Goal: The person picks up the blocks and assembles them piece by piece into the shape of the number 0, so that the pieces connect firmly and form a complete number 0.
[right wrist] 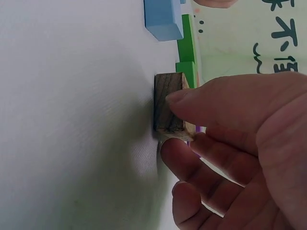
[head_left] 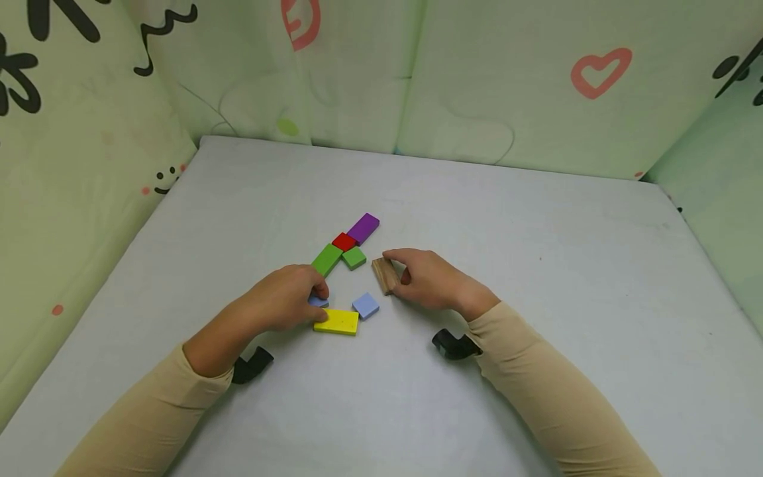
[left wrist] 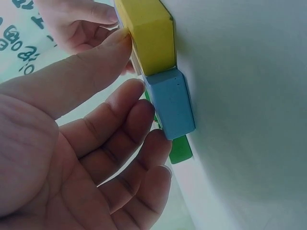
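Observation:
My left hand (head_left: 286, 295) touches the yellow block (head_left: 336, 322) with its thumb, while its loosely bent fingers rest against a blue block (left wrist: 170, 103). In the head view that blue block is partly hidden by the fingers. My right hand (head_left: 432, 278) pinches a brown wood-grain block (head_left: 385, 275) between thumb and fingers, low at the table. A second blue block (head_left: 365, 305) lies at the yellow block's right end. Beyond the left hand, a long green block (head_left: 327, 259), a red block (head_left: 344, 242) and a purple block (head_left: 363, 228) run in a slanting line.
A small green block (head_left: 354, 258) sits beside the red one, left of the wooden block. All lie on a white table (head_left: 566, 278), enclosed by pale green printed curtains (head_left: 477, 79). Black wrist mounts (head_left: 453, 344) hang under both forearms.

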`<action>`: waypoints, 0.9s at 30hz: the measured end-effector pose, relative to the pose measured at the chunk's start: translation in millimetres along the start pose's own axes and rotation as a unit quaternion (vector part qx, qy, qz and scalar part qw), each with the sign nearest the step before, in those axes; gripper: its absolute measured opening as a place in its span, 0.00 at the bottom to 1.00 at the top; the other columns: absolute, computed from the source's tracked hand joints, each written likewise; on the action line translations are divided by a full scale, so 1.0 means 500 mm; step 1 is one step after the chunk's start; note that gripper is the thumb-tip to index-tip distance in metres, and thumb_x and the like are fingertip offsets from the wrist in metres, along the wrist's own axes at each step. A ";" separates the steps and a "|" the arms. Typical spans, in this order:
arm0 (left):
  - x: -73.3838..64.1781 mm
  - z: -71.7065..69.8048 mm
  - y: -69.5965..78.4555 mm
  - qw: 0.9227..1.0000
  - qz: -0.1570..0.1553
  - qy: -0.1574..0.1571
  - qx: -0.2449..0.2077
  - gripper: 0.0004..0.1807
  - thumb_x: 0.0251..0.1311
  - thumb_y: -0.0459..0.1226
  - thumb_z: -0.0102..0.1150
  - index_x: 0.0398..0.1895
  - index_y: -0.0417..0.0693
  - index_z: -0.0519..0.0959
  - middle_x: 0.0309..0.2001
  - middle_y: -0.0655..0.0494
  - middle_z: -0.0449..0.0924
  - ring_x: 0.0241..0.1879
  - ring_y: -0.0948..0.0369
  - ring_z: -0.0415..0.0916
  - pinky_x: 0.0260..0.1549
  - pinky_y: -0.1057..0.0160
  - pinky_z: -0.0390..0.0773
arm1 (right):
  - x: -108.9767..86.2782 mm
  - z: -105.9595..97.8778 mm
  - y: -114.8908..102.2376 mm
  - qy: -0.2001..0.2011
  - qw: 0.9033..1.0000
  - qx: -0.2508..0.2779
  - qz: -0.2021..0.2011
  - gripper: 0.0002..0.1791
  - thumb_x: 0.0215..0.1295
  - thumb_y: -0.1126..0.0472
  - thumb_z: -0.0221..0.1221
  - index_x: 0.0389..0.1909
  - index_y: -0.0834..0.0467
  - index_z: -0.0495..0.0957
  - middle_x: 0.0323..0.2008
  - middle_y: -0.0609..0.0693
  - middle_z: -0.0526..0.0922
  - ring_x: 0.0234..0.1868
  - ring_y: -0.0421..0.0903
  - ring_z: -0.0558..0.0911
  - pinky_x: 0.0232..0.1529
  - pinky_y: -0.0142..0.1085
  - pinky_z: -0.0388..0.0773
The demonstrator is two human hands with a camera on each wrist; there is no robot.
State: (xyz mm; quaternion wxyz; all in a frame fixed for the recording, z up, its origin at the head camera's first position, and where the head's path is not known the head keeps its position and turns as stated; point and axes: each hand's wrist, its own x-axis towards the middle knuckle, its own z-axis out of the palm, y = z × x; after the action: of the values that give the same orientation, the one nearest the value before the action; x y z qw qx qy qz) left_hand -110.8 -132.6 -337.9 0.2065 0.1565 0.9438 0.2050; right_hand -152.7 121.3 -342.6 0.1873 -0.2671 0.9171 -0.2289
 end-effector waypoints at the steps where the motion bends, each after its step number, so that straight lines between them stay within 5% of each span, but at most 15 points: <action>1: 0.000 0.000 0.000 1.000 -0.001 0.000 0.000 0.15 0.56 0.37 0.74 0.44 0.42 0.84 0.41 0.53 0.80 0.38 0.56 0.72 0.40 0.60 0.78 | 0.000 0.000 0.000 -0.001 1.000 0.000 0.000 0.33 0.67 0.65 0.60 0.72 0.63 0.64 0.41 0.52 0.79 0.39 0.47 0.77 0.45 0.39 0.76; 13: 0.000 0.000 -0.002 1.000 0.003 0.001 0.005 0.15 0.56 0.38 0.74 0.44 0.42 0.84 0.41 0.54 0.80 0.39 0.56 0.72 0.42 0.59 0.79 | 0.001 0.001 0.002 0.017 1.000 -0.010 -0.005 0.34 0.65 0.62 0.64 0.70 0.66 0.66 0.41 0.53 0.78 0.40 0.48 0.76 0.43 0.39 0.75; 23: -0.001 -0.002 0.001 1.000 0.004 -0.002 0.006 0.15 0.56 0.38 0.74 0.44 0.43 0.84 0.41 0.54 0.80 0.39 0.56 0.73 0.42 0.59 0.78 | -0.005 -0.002 0.009 0.006 1.000 -0.006 -0.010 0.33 0.66 0.65 0.59 0.71 0.66 0.64 0.61 0.58 0.76 0.48 0.51 0.78 0.52 0.44 0.76; 27: -0.001 -0.002 0.001 1.000 0.004 -0.001 0.005 0.14 0.56 0.38 0.74 0.44 0.42 0.84 0.41 0.54 0.80 0.39 0.56 0.73 0.41 0.59 0.78 | -0.005 -0.001 0.011 0.017 1.000 -0.014 -0.018 0.32 0.66 0.64 0.61 0.70 0.67 0.66 0.62 0.59 0.76 0.49 0.51 0.78 0.52 0.44 0.77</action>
State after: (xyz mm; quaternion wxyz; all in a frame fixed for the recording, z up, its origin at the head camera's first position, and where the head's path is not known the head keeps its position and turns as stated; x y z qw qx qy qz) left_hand -110.5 -132.6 -336.8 0.2059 0.1617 0.9439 0.2013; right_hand -153.0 127.0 -344.6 0.1638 -0.2824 0.9184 -0.2236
